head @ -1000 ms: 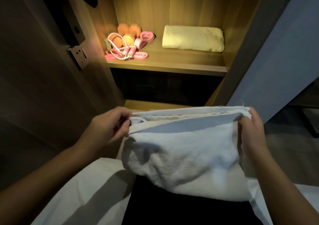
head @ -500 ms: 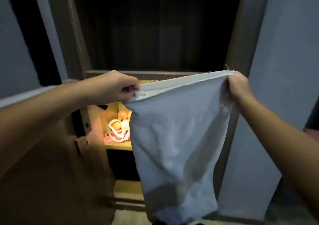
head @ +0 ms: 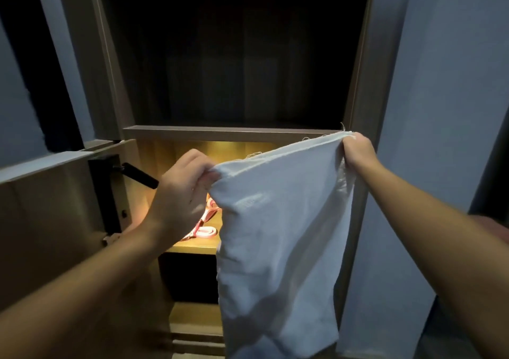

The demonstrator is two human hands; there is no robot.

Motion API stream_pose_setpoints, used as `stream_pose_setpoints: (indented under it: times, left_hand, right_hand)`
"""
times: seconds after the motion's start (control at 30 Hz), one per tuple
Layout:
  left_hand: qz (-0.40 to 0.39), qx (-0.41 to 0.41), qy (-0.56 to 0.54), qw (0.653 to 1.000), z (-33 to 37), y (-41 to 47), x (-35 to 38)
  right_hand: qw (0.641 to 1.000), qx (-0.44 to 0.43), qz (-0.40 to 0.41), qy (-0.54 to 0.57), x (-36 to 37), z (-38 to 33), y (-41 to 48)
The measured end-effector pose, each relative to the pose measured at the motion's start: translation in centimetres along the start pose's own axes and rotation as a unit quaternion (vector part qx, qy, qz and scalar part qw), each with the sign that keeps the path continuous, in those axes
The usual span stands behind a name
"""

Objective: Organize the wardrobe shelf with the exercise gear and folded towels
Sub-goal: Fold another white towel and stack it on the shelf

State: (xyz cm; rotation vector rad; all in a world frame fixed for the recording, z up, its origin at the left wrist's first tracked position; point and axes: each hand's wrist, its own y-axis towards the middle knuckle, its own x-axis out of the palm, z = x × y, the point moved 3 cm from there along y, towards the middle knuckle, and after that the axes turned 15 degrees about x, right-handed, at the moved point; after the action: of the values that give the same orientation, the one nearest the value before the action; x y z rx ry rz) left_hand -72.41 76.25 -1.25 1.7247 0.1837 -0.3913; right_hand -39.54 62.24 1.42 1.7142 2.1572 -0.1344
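A white towel (head: 278, 248) hangs full length in front of the open wardrobe. My left hand (head: 184, 196) pinches its top left corner and my right hand (head: 356, 149) pinches its top right corner, which sits higher. Behind the towel, the lit wooden shelf (head: 192, 248) shows a bit of the pink skipping rope and bands (head: 205, 230). The rest of the exercise gear and the folded yellow towel are hidden by the hanging cloth and my left hand.
The wardrobe door (head: 55, 221) stands open on the left with a black handle (head: 137, 175) jutting out near my left hand. A dark compartment (head: 234, 55) lies above the lit shelf. A grey wall (head: 440, 110) fills the right side.
The towel was lifted off the bed and shaken out to hang. Since half a second ago, my hands have dropped lower and the left corner sits below the right one.
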Motion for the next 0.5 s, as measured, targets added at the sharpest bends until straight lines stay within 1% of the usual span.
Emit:
stream_pose_setpoints:
  times: [0.1,0.17,0.3,0.37,0.43,0.47,0.5]
  left_hand:
    - [0.073,-0.048,-0.056,0.995,1.4,0.3,0.1]
    - [0.085,-0.087,-0.105,0.987,1.6,0.7,0.2]
    - [0.023,-0.095,-0.136,0.986,0.5,1.3,-0.4]
    - [0.015,-0.120,-0.159,0.980,0.1,2.2,-0.5]
    - [0.019,-0.163,-0.203,0.965,-0.4,3.5,-0.1]
    - [0.010,-0.177,-0.221,0.959,-0.6,4.0,0.2]
    - [-0.013,-0.174,-0.226,0.958,-0.9,4.7,0.4]
  right_hand:
    - [1.000,0.012,-0.022,-0.009,1.4,1.1,-0.3]
    - [0.999,0.026,-0.041,-0.008,2.4,2.0,-0.8]
    - [0.996,0.047,-0.078,-0.017,3.4,3.2,-0.7]
    - [0.994,0.050,-0.087,-0.042,3.8,3.3,-0.8]
    - [0.992,0.056,-0.090,-0.068,4.2,3.5,-0.9]
    - [0.992,0.060,-0.089,-0.072,4.3,3.7,-0.9]
    - [0.992,0.066,-0.088,-0.065,4.2,3.9,-0.8]
